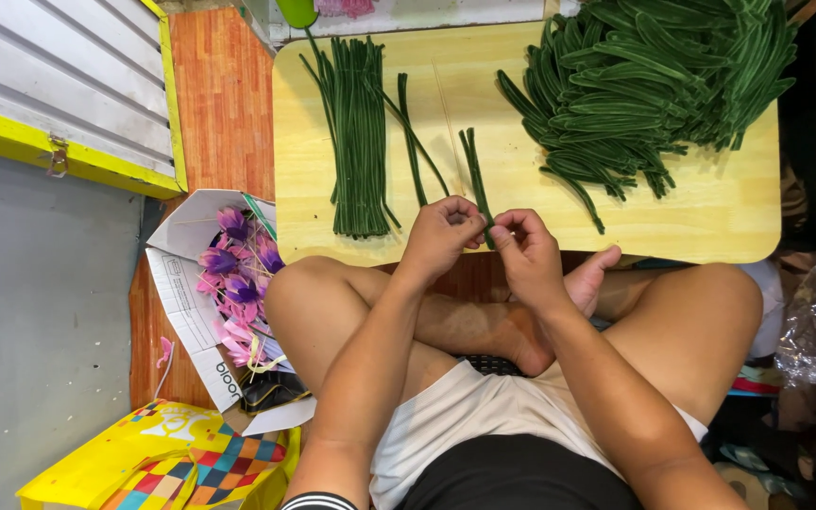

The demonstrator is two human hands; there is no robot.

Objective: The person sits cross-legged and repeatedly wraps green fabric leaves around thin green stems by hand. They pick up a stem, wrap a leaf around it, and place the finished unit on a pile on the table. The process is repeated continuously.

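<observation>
- From the head camera, I sit cross-legged on the floor with a low wooden table (710, 227) in front of my knees.
- My left hand (441, 236) and my right hand (524, 247) meet just over the table's near edge, close to its middle.
- Both hands pinch the near end of a green fuzzy stem (474, 175): the fingers of each hand are clenched on it, left thumb and forefinger on one side, right fingertips on the other.
- The stem runs from my fingers away across the table, lying a little slanted on the wood.
- Toward the table's left edge lies a straight bundle of green stems (356, 132), side by side and pointing from the far edge to the near edge.
- Between that bundle and my stem lie a few loose green stems (413, 142), one of them crossing another.
- In the far right corner sits a big heap of folded green stems (654, 80), spreading toward the right edge.
- On the floor left of my knee stands an open cardboard box (186, 283) holding pink and purple flowers (233, 274).
- Near it lies a yellow patterned bag (172, 458).
</observation>
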